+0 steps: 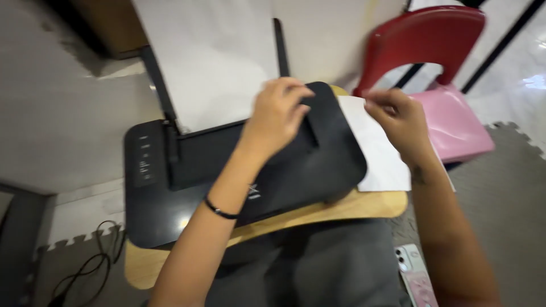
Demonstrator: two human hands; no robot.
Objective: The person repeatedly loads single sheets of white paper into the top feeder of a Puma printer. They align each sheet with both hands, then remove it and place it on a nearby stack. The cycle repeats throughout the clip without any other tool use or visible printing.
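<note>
A black printer (pixel 170 199) sits on a small light-wood table (pixel 369 206). White paper (pixel 216 62) stands upright in its rear feed tray. My left hand (pixel 277 116) rests on the printer's top near the paper's lower right corner, fingers curled over the edge. My right hand (pixel 398 122) pinches the top edge of a loose white sheet (pixel 378 159) that lies off the printer's right side, over the table edge.
A red plastic chair (pixel 424 40) with a pink seat (pixel 455 122) stands at the right. A phone in a pink case (pixel 415 273) lies on the grey foam mat at the lower right. Black cables (pixel 91 264) coil on the floor at left.
</note>
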